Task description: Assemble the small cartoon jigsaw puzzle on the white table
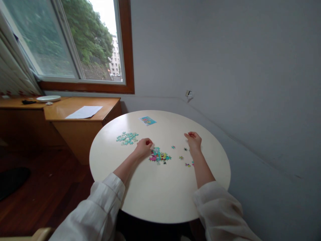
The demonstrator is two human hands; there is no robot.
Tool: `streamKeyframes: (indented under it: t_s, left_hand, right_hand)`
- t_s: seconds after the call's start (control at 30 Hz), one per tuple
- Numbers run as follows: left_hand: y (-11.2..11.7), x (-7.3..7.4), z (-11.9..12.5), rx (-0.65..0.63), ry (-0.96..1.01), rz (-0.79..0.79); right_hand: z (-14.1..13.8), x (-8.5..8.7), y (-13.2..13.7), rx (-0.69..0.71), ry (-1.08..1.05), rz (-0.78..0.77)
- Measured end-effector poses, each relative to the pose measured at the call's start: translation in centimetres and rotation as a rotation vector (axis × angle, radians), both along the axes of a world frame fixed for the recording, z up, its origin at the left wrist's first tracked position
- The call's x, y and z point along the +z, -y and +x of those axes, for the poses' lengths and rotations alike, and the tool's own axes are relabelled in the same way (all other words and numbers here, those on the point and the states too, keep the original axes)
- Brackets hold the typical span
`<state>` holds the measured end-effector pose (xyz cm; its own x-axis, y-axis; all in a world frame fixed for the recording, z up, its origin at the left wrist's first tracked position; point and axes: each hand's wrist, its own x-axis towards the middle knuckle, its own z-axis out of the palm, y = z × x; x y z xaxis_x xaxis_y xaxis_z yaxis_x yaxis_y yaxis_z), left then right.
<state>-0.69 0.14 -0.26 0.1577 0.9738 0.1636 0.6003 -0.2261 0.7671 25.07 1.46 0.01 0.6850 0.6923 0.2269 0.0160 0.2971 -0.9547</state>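
A partly joined jigsaw puzzle (155, 157) with colourful cartoon figures lies on the round white table (155, 194). Just at its upper left edge, my left hand (144, 147) is curled closed, fingertips close to the joined pieces; anything in them is too small to make out. My right hand (195, 140) hovers over the table's right side, thumb and fingers drawn together, and what they may hold cannot be seen. Below and left of it lie several loose puzzle pieces (181, 157), one partly hidden by my right forearm. A pile of turquoise puzzle pieces (126, 138) sits left of my left hand.
Toward the far edge of the table lies a small picture card (147, 121). A wooden desk (82, 129) at the left bears a paper sheet (84, 112) and a white plate (48, 98). The wall (250, 100) with a socket (189, 94) stands close behind and right.
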Motion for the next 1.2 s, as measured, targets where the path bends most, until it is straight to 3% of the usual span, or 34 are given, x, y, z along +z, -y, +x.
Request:
streamKeyframes:
  t_s: [0.5,1.2]
  left_hand:
    - [0.22,0.21,-0.02,0.003,0.0,-0.005]
    - [-0.02,-0.07,-0.05,-0.003,-0.004,0.013]
  right_hand:
    - [0.14,-0.44,-0.08,0.044,0.051,-0.062]
    - [0.19,0.16,0.17,-0.045,-0.01,0.007]
